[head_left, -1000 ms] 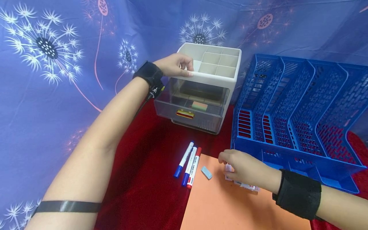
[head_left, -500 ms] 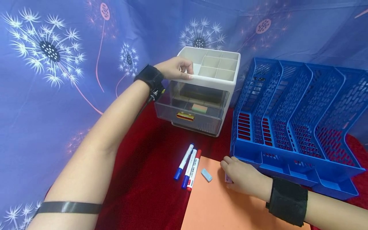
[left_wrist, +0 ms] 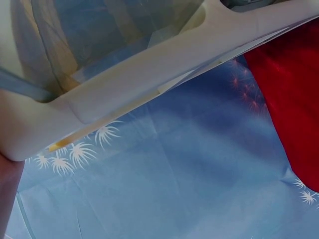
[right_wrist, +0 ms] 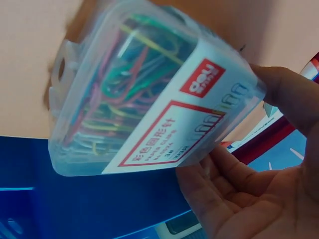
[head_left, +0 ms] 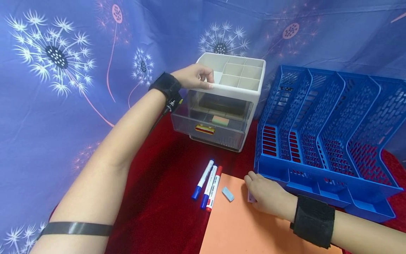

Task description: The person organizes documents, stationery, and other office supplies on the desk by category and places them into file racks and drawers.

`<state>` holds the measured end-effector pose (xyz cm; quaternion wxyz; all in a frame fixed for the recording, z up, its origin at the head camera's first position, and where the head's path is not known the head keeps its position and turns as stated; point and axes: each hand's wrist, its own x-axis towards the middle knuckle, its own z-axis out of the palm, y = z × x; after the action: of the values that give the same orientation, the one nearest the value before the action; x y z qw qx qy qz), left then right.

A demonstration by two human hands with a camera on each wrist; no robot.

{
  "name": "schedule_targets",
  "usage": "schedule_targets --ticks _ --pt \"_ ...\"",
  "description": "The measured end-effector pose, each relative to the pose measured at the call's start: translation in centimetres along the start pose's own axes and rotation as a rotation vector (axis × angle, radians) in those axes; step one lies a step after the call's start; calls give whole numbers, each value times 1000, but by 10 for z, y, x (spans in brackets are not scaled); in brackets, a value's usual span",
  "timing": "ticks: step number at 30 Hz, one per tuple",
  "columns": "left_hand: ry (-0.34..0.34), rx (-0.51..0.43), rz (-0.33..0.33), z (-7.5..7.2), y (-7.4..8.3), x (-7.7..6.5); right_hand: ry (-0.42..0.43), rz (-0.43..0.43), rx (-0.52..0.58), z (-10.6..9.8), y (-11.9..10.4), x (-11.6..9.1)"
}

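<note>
My left hand holds the top rim of a white desktop drawer organizer, thumb in front and fingers curled over the edge. Its clear drawer with a gold handle is pulled partly out; a pink-and-green block lies inside. Over the orange sheet, my right hand pinches a clear plastic box of paper clips between thumb and fingers. In the head view that hand hides most of the box. A light blue eraser lies left of it on the sheet.
Several markers are not scattered: two blue-capped markers and a red marker lie side by side on the red cloth. A blue file rack with front compartments stands at the right. Behind hangs a blue dandelion-print cloth.
My right hand has closed round the paper clip box, which showed more beneath the fingers a second ago. The left hand stays on the organizer's rim. The head view has shifted slightly.
</note>
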<state>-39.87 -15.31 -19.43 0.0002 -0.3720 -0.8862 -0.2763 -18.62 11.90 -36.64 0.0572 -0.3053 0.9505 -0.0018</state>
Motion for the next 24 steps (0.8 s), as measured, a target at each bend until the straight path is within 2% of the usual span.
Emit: schedule_targets --ticks 11,24 --pt "-3 -3 -5 0 0 2 -20 30 -15 2 -1 3" --pt "6 -17 -5 0 -1 1 5 26 14 1 1 5"
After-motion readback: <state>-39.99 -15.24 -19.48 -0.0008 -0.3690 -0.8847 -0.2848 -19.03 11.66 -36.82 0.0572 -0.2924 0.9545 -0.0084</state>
